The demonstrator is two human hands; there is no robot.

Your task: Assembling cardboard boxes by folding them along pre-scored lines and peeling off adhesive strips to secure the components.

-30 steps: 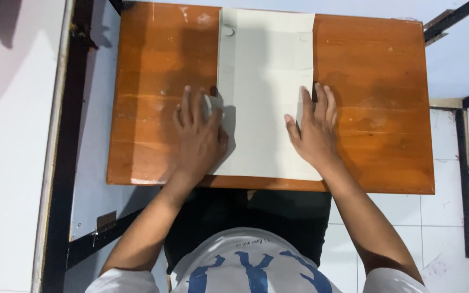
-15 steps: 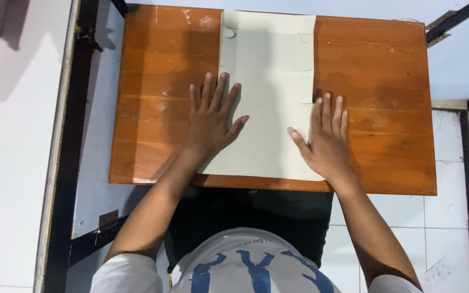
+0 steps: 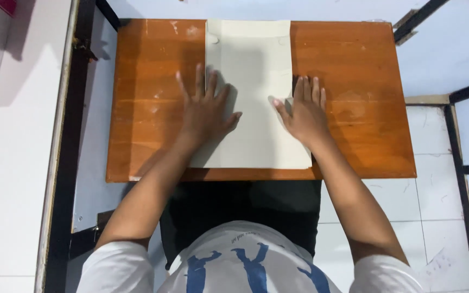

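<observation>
**Two flat hands on a pale sheet**

A long, pale cream sheet of folded card [image 3: 251,92] lies in the middle of the frame, on an orange-brown wooden table [image 3: 354,70]. Its long side runs from the top of the frame down to the near table edge.

The left hand [image 3: 204,111] lies flat on the sheet's left edge, fingers spread wide, holding nothing. The right hand [image 3: 305,111] lies flat on the right edge, fingers closer together, thumb out, also holding nothing. The sheet sits between the two hands and reaches up past the fingertips. Both hands are about equally near.

The sheet looks smooth and plain, with small round marks near the top.
</observation>
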